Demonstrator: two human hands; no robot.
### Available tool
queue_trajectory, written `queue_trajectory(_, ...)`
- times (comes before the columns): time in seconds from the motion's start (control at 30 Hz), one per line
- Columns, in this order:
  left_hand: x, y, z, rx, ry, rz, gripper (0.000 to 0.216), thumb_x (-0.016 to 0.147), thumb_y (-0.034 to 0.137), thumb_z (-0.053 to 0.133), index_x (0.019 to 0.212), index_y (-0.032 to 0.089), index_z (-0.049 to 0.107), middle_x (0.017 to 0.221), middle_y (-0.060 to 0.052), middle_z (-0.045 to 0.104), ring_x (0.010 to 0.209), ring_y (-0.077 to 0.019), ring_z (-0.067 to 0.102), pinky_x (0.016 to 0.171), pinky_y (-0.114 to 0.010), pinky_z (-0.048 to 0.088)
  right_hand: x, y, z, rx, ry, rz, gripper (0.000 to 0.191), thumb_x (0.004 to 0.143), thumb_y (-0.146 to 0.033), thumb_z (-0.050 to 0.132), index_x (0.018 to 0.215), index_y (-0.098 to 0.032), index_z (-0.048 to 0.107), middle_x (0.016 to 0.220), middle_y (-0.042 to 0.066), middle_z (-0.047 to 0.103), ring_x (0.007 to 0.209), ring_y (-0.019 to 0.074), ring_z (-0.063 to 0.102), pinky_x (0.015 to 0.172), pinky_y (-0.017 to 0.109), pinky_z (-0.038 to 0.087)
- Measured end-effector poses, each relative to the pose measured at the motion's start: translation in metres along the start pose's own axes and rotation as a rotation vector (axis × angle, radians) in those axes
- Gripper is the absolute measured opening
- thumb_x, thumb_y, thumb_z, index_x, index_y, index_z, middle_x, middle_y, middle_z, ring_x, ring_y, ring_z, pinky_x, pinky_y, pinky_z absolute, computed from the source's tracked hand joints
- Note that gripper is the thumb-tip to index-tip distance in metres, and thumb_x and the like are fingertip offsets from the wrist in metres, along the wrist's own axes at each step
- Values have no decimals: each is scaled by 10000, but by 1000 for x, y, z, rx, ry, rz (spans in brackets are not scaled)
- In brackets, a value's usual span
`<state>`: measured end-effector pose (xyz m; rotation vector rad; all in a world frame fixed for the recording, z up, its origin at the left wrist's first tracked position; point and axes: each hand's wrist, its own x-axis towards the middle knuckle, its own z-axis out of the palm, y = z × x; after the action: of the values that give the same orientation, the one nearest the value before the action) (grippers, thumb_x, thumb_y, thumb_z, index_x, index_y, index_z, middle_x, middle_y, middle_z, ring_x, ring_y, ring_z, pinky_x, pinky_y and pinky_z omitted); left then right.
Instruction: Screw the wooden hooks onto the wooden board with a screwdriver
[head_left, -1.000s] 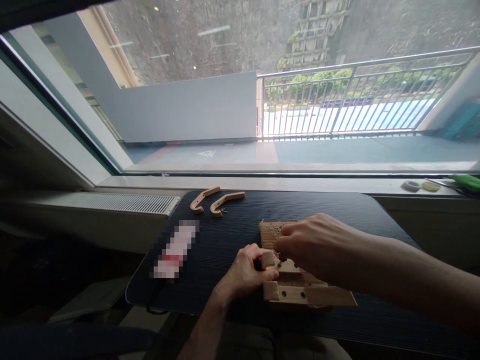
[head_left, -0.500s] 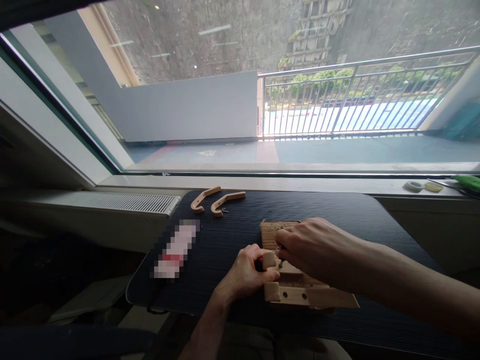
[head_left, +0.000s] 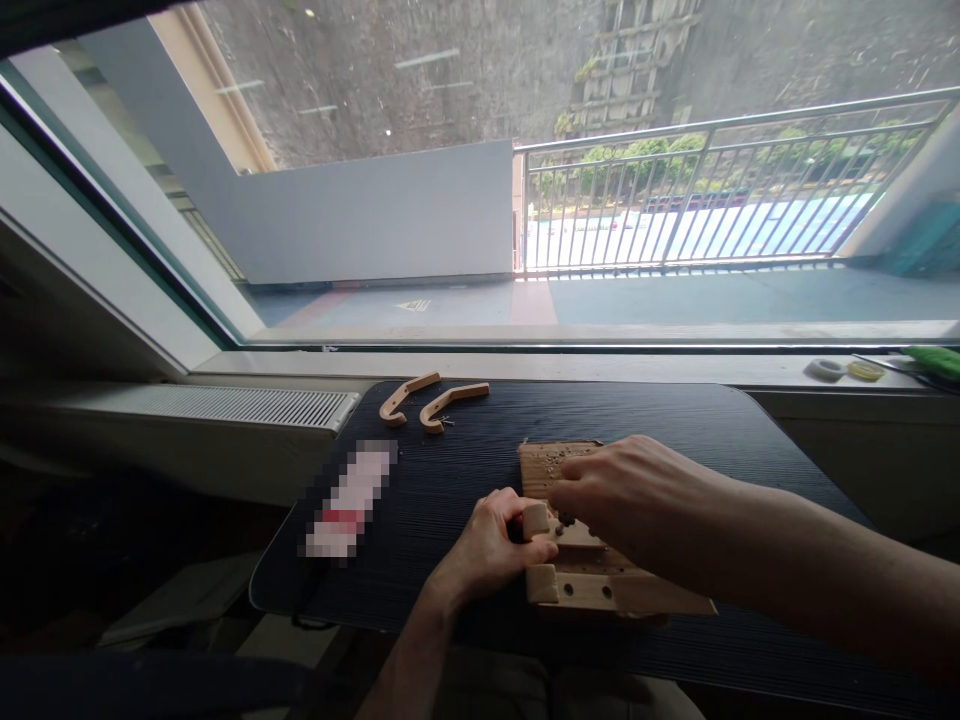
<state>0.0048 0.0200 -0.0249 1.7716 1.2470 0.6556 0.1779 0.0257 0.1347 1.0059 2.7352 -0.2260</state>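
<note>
My left hand pinches the blocky end of a wooden hook, thumb on the near side and fingers behind. That hook lies on a wooden board with many small holes. Above the hook, my right hand is closed with its fingertips curled down. A small dark piece shows under them; what it is, I cannot make out. Nearer to me a second wooden hook lies along the board, with two dark holes in its face. The right forearm hides the board's right part.
Two loose wooden hooks, one on the left and one beside it, lie at the table's far left with small screws. A blurred-out pink item is at left. Tape rolls sit on the window sill.
My right hand has turned a little at the wrist, and its fingers have shifted slightly over the hook. My left hand keeps its place and grip.
</note>
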Motion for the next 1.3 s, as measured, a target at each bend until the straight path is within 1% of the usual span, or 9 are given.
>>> queue_trajectory(0.2,-1,-1,1,-25,11,-12,199,672,253,710,868,225,686,825,16,573,869,-170,535,766,-243,390,-2,-1,4,-45,26,6,257,716,11,646,881,-186,672,849,8,673,753,172,634,561,258,328)
queue_trajectory(0.37,-1,2,-1,23,11,7,121,681,279,703,769,205,665,794,22,550,830,-158,518,752,-247,377,1,3,8,-179,3,-42,250,705,28,629,838,-181,652,823,1,661,660,170,618,494,287,258)
queue_trajectory(0.47,-1,3,-2,35,1,10,139,689,293,699,797,212,672,807,21,553,830,-157,511,755,-251,374,1,4,10,-225,48,-47,202,711,7,641,793,-178,633,781,9,642,623,166,595,474,288,213)
queue_trajectory(0.6,-1,1,-1,20,-3,2,160,693,303,698,826,218,674,818,23,550,832,-156,513,747,-249,375,2,4,10,-163,12,19,179,732,0,626,750,-178,617,694,-6,629,562,153,587,438,274,177)
queue_trajectory(0.73,-1,-1,-1,6,2,-2,138,687,300,703,778,205,660,813,25,544,837,-154,515,747,-244,376,5,-1,6,-97,60,25,169,759,-58,632,857,-194,647,721,-1,660,643,187,639,445,270,170)
queue_trajectory(0.83,-1,0,-1,4,8,-2,140,687,293,704,787,204,665,793,25,538,834,-153,516,737,-241,376,7,-6,3,-82,-46,19,202,752,-52,642,877,-205,681,836,22,686,751,210,660,472,278,192)
queue_trajectory(0.93,-1,0,-1,6,-2,-11,150,687,308,707,789,205,668,789,23,533,823,-152,513,715,-235,377,9,-9,5,-84,-159,28,196,740,-61,668,886,-188,699,870,46,691,780,224,663,482,287,206)
queue_trajectory(1.17,-1,-3,0,30,0,2,174,689,339,710,714,190,623,780,24,524,792,-142,499,693,-227,377,9,-9,8,-44,-157,52,165,817,-65,589,885,-171,695,862,64,694,817,233,659,539,283,295)
queue_trajectory(1.3,-1,-4,0,20,0,6,146,695,327,708,760,208,653,785,28,533,810,-146,507,714,-232,379,11,-7,8,-25,-162,64,125,816,-102,599,867,-174,687,824,49,696,801,248,660,549,288,305)
